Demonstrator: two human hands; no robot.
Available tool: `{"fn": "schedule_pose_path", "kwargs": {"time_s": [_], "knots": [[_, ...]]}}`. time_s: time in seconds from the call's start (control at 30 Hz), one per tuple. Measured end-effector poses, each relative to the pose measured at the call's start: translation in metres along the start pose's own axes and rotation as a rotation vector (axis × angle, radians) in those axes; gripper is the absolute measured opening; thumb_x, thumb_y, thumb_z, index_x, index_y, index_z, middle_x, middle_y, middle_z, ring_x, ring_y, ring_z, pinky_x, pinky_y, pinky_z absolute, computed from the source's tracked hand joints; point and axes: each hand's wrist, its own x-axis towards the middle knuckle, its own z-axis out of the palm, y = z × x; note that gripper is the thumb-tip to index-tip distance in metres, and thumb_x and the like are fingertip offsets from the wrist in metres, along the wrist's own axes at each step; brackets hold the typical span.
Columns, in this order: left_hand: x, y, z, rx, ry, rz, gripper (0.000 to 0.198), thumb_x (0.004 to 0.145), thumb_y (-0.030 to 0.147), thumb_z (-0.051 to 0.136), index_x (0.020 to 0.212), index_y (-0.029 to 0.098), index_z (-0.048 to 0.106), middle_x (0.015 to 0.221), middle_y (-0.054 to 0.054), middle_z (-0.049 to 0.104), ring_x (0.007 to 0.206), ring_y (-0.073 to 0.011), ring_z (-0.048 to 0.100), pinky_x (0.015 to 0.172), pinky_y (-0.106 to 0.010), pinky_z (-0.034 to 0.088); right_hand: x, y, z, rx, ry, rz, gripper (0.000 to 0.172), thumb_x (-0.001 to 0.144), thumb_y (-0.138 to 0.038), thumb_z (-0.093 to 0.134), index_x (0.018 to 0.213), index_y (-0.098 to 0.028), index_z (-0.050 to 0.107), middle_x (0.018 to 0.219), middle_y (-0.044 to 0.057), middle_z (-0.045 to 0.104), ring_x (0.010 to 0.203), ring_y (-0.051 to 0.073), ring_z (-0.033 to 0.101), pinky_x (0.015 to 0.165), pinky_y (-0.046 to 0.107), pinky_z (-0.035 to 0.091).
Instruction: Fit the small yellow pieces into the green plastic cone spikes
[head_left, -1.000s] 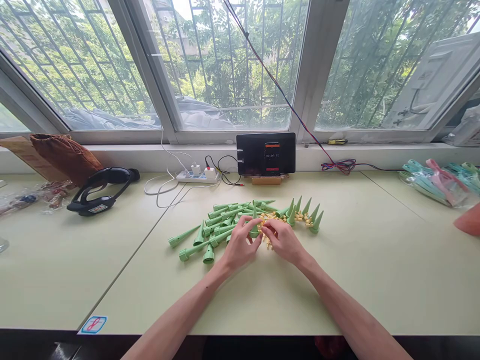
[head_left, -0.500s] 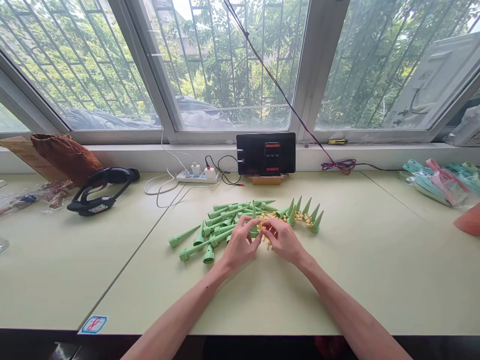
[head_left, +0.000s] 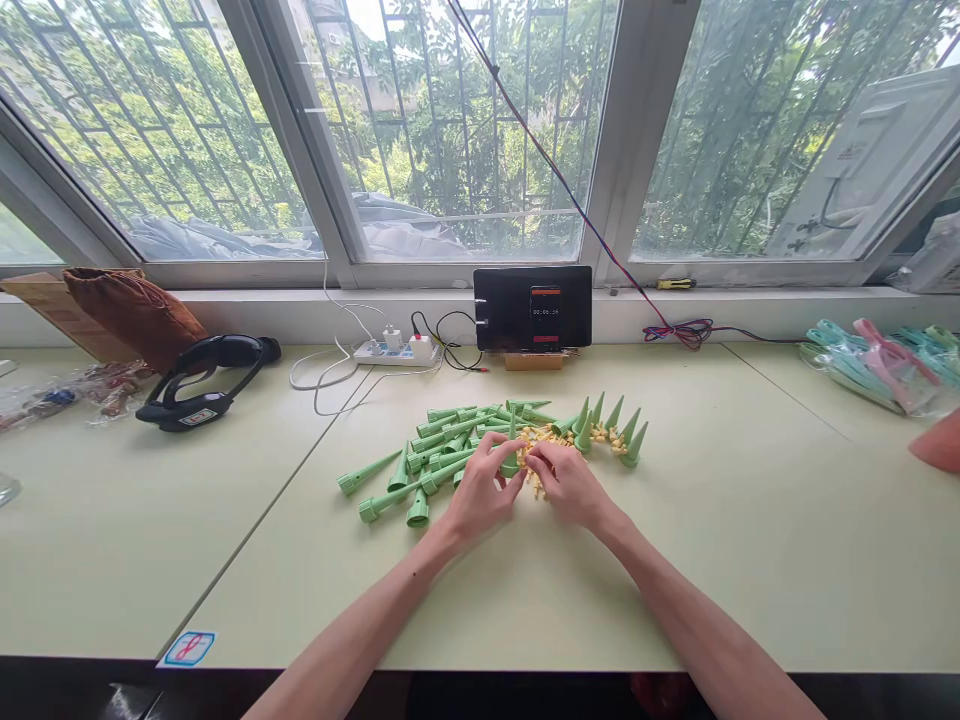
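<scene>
Spike, green: long axis upright, tip up. Left hand: nearer, curled round the spike, pinching it. Right hand: just right of the spike, fingertips pinched, apparently on a yellow part, mostly hidden. Yellow heap: tabletop, right of the spike.

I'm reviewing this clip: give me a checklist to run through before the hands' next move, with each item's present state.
1. Left hand steadying the green spike, tip up: ok.
2. Right hand close to that spike: ok.
3. Right hand's grip on a small part: cannot tell, fingers hide it.
4. Yellow pieces near the hands: ok.
5. Loose green spikes sorted into a neat row: not ok, they overlap in a pile.
6. Timer visible: ok.
</scene>
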Motion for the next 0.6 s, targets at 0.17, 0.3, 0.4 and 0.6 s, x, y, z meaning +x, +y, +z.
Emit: {"fn": "schedule_pose_path", "kwargs": {"time_s": [0.17,0.3,0.4,0.6], "knots": [[-0.0009,-0.0012,0.0004,0.006,-0.015,-0.003,0.03,0.089,0.024,0.058,0.119,0.024,0.06,0.114,-0.005,0.049,0.052,-0.0012,0.051,0.059,-0.025,0.056,0.0001,0.0016,0.0013,-0.037,-0.005,0.009,0.037,0.101,-0.032,0.037,0.065,-0.021,0.037,0.058,-0.002,0.047,0.052,0.013,0.04,0.052,0.027,0.027],[-0.0006,-0.0024,0.0013,0.006,-0.029,-0.014,0.032,0.09,0.025,0.057,0.122,0.026,0.059,0.114,-0.005,0.048,0.052,-0.001,0.051,0.059,-0.026,0.057,0.0003,0.0,0.0012,-0.017,0.004,0.014,0.034,0.1,-0.032,0.039,0.07,-0.021,0.047,0.062,-0.001,0.053,0.055,0.014,0.045,0.054,0.027,0.032],[-0.0002,-0.0018,0.0019,-0.004,-0.023,-0.018,0.033,0.092,0.027,0.055,0.124,0.027,0.059,0.111,-0.005,0.048,0.058,-0.0036,0.054,0.061,-0.026,0.059,0.0001,-0.0015,0.0005,0.039,0.021,-0.016,0.016,0.097,-0.029,0.047,0.09,-0.021,0.059,0.078,0.002,0.062,0.065,0.016,0.054,0.059,0.027,0.041],[0.0,-0.0008,0.0021,-0.015,-0.004,-0.022,0.031,0.092,0.027,0.055,0.122,0.027,0.061,0.11,-0.005,0.047,0.069,-0.0072,0.058,0.061,-0.025,0.06,-0.0008,-0.0008,0.0004,0.06,0.025,-0.046,0.012,0.095,-0.023,0.049,0.098,-0.02,0.061,0.086,0.004,0.065,0.074,0.018,0.059,0.063,0.029,0.045]]}}
